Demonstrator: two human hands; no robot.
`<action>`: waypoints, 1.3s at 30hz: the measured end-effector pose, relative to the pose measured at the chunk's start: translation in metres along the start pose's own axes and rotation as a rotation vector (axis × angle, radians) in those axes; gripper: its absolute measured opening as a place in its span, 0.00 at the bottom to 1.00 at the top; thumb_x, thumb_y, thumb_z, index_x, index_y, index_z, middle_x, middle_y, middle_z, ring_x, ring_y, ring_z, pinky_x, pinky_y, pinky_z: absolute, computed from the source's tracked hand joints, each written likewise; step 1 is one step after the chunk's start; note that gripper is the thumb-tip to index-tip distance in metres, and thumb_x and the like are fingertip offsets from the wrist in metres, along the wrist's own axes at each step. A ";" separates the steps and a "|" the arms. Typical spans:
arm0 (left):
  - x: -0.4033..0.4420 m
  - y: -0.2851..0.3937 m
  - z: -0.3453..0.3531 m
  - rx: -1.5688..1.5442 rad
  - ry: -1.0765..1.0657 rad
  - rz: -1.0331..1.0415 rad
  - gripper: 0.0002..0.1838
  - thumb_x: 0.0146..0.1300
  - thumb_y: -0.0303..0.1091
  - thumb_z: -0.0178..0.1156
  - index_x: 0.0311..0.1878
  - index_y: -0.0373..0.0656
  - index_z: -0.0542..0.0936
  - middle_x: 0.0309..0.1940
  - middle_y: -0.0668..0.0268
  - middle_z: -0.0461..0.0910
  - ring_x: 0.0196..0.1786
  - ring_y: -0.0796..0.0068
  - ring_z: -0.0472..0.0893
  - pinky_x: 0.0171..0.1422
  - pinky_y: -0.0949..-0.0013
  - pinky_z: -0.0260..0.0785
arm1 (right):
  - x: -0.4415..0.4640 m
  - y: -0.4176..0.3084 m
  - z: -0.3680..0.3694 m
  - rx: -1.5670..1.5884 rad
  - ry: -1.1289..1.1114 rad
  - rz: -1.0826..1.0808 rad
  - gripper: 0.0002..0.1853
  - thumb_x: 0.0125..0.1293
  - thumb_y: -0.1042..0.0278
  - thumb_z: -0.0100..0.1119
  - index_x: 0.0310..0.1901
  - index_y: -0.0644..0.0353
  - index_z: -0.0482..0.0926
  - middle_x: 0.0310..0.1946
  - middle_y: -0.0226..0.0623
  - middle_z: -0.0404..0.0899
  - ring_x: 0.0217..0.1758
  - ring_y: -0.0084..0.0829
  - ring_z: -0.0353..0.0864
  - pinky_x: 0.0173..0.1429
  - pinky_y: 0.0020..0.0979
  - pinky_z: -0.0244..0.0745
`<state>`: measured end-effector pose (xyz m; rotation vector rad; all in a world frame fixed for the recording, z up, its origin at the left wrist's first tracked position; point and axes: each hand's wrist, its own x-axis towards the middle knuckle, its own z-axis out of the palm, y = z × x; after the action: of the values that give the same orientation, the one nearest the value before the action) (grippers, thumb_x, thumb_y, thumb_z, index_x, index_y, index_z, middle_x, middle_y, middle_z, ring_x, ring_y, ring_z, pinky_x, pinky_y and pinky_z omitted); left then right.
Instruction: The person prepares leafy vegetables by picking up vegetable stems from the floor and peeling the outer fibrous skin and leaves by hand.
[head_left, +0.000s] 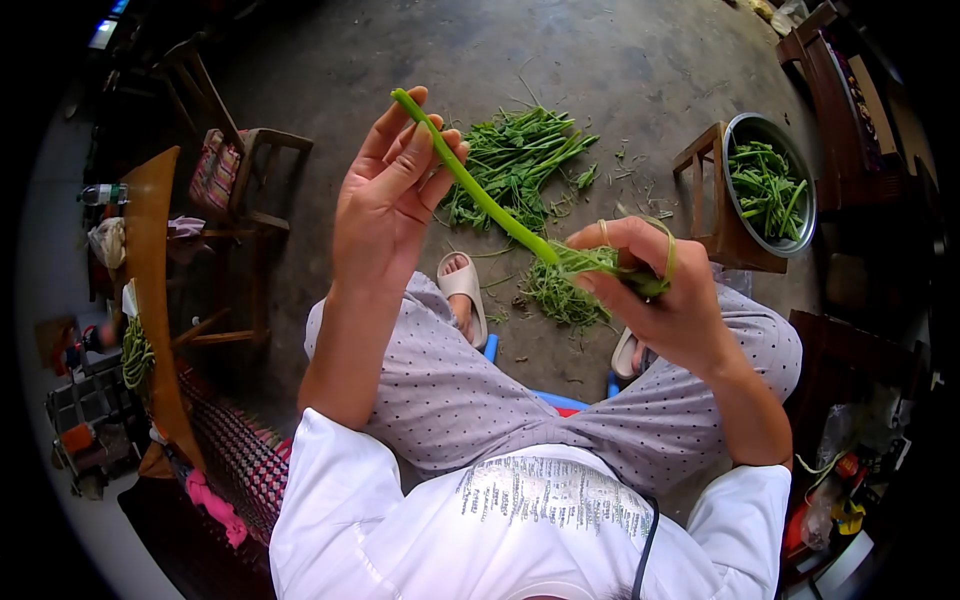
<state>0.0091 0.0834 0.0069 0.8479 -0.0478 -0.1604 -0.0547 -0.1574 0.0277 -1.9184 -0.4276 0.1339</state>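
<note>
A long green leafy-vegetable stalk (487, 203) slants between my two hands above the floor. My left hand (392, 180) is closed round its upper end, the thumb pressed against it and the cut tip poking out above. At the lower end, the fingers of my right hand (655, 272) pinch the stalk where it turns to leaves and thin tendrils. Loops of tendril hang about the right fingers. Beyond my hands a heap of leafy green stalks (520, 150) lies on the floor. A smaller pile of stringy green scraps (567, 297) sits below my right hand, partly hidden by it.
A metal basin (808, 215) with cut green pieces rests on a wooden stool (703, 165) at right. A wooden chair (235, 145) and a table edge (152, 250) stand at left. My sandalled feet are on the concrete floor (390, 50), where loose bits of green are scattered.
</note>
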 end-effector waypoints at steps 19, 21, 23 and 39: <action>-0.001 -0.007 0.005 -0.070 0.089 -0.124 0.17 0.65 0.23 0.54 0.57 0.36 0.69 0.44 0.58 0.76 0.50 0.68 0.79 0.58 0.69 0.77 | 0.002 0.010 0.010 -0.543 0.220 -0.559 0.15 0.44 0.76 0.68 0.38 0.59 0.82 0.15 0.26 0.64 0.17 0.25 0.65 0.22 0.28 0.59; -0.001 -0.007 0.005 -0.063 0.087 -0.126 0.17 0.65 0.23 0.54 0.57 0.36 0.69 0.44 0.59 0.76 0.50 0.68 0.79 0.57 0.69 0.77 | 0.002 0.009 0.009 -0.571 0.199 -0.570 0.15 0.45 0.76 0.67 0.38 0.59 0.81 0.15 0.25 0.63 0.18 0.24 0.65 0.23 0.27 0.60; -0.001 -0.007 0.005 -0.055 0.085 -0.128 0.17 0.65 0.23 0.55 0.57 0.36 0.69 0.43 0.59 0.76 0.50 0.68 0.79 0.56 0.69 0.77 | 0.002 0.009 0.009 -0.599 0.177 -0.581 0.14 0.46 0.75 0.67 0.38 0.58 0.81 0.15 0.25 0.63 0.19 0.24 0.65 0.23 0.27 0.61; -0.006 -0.023 0.022 0.177 0.040 -0.186 0.19 0.65 0.24 0.55 0.59 0.35 0.70 0.49 0.62 0.74 0.47 0.73 0.79 0.54 0.72 0.76 | 0.004 0.014 0.017 -0.347 -0.185 -0.436 0.11 0.50 0.71 0.62 0.38 0.53 0.79 0.23 0.27 0.73 0.30 0.30 0.76 0.36 0.31 0.71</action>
<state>-0.0019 0.0529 0.0048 1.0316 0.0555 -0.3174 -0.0523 -0.1457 0.0092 -2.1060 -1.0377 -0.0539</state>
